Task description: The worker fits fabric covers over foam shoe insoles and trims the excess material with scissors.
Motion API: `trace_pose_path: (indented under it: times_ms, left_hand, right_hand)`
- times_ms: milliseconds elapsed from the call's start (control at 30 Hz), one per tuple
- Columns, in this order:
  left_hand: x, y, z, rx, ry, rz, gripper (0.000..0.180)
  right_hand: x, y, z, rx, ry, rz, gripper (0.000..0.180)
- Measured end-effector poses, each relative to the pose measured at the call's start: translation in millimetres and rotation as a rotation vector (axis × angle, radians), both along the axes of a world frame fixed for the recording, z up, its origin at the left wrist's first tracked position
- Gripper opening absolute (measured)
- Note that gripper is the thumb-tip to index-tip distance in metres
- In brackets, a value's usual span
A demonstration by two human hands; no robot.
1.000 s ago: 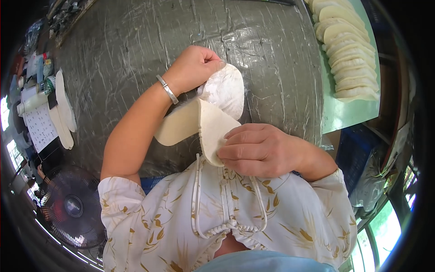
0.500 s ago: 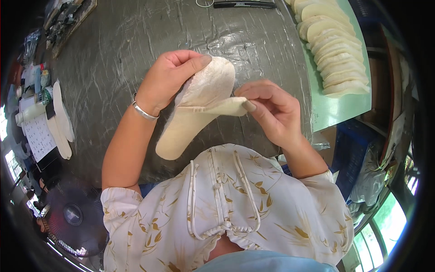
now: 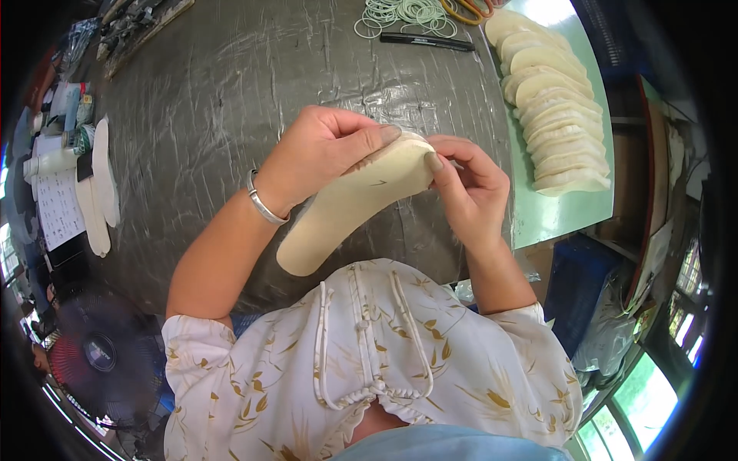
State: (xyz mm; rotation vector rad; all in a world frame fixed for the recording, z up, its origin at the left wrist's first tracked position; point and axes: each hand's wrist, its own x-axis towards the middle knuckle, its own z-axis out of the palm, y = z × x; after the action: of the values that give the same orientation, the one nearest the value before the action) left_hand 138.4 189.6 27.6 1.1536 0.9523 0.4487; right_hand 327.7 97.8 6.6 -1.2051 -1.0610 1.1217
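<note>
Insole (image 3: 350,203) partly behind left hand (image 3: 327,157)

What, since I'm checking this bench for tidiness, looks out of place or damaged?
Nothing looks clearly spilled or broken. The pale green loops lie in a loose tangle beside a black pen-like tool, and the dark table covering is creased. The held cream insole bears a small dark mark, perhaps deliberate.

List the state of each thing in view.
Cream insole, held, marked face showing
Left hand, pinching insole's far end
Right hand, pinching far end's right edge
Silver bracelet, worn
Cream pads, overlapping in a row
Rubber bands, loosely heaped
Fan, upright, spinning unclear
</note>
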Motion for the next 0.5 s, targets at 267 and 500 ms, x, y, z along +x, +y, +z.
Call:
trace_pose_path:
  times_ms: [267, 500]
  left_hand:
    - [-7.3, 3.5, 2.8, 0.001, -0.081, -0.102, 0.052]
    - [-20.2, -5.5, -19.5, 0.049, -0.23, -0.172, 0.039]
  right_hand:
    - [2.6, -2.6, -3.6, 0.037, -0.018, -0.011, 0.011]
    - [4.6, -7.6, -4.0, 0.038, -0.009, -0.019, 0.012]
